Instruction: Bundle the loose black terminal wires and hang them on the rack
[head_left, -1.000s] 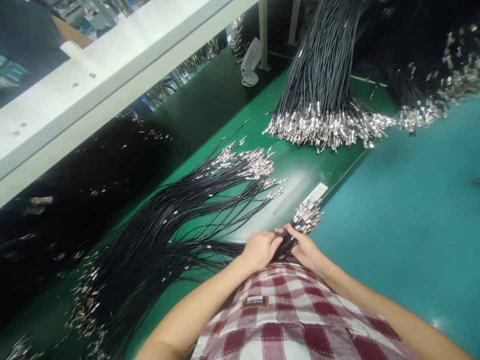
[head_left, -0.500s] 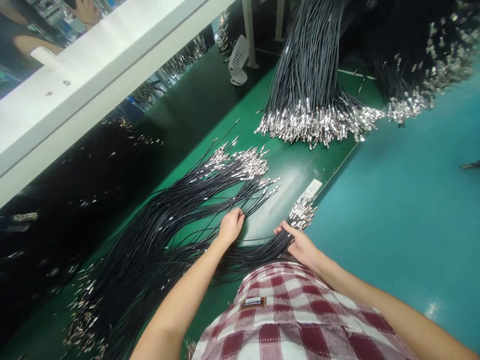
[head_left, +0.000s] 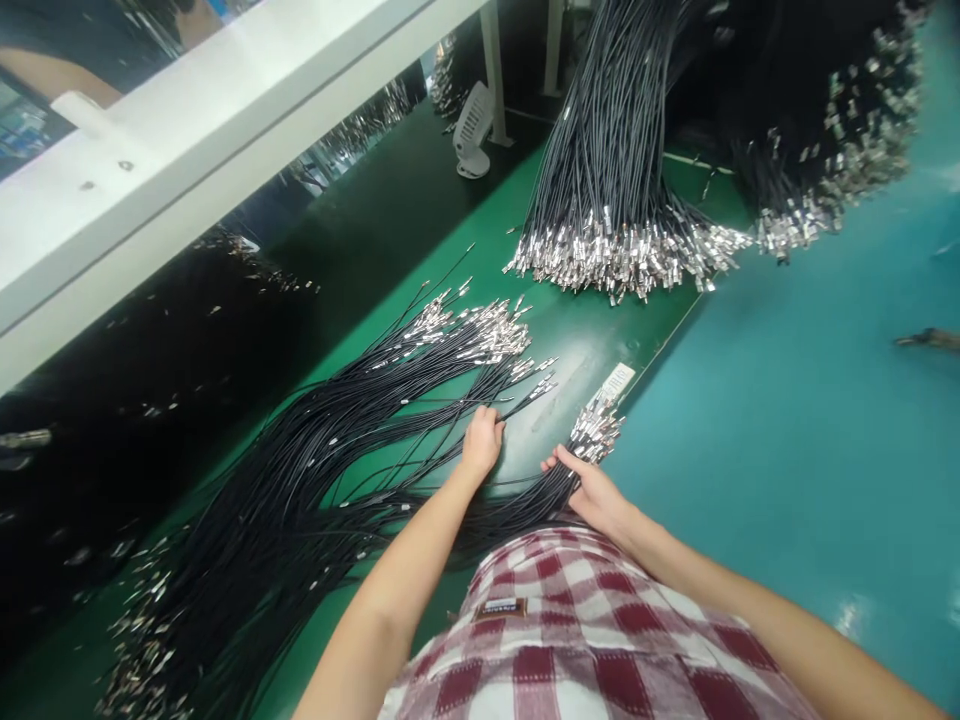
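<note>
My right hand [head_left: 596,490] is wrapped round a bundle of thin black cables [head_left: 544,497], just behind their silver metal ends [head_left: 596,430]. To its left, my left hand [head_left: 484,440] is closed in a pinch at a few loose black cables, and its fingertips partly hide what they grip. Ahead of that hand, a few cable ends [head_left: 544,385] lie on the green tabletop [head_left: 555,335]. A larger spread of black cables [head_left: 352,395], tipped with silver connectors, stretches away to the left.
A thick hank of black cables [head_left: 607,130] lies at the far end, with more connectors [head_left: 802,225] beside it. A white label [head_left: 619,380] sits near the table edge. A small white fan [head_left: 474,130] stands by a post under the white shelf beam [head_left: 225,130].
My left hand has shifted a little up and to the right, closer to the right hand. The right hand keeps its hold on the bundle. The whole view has shifted slightly.
</note>
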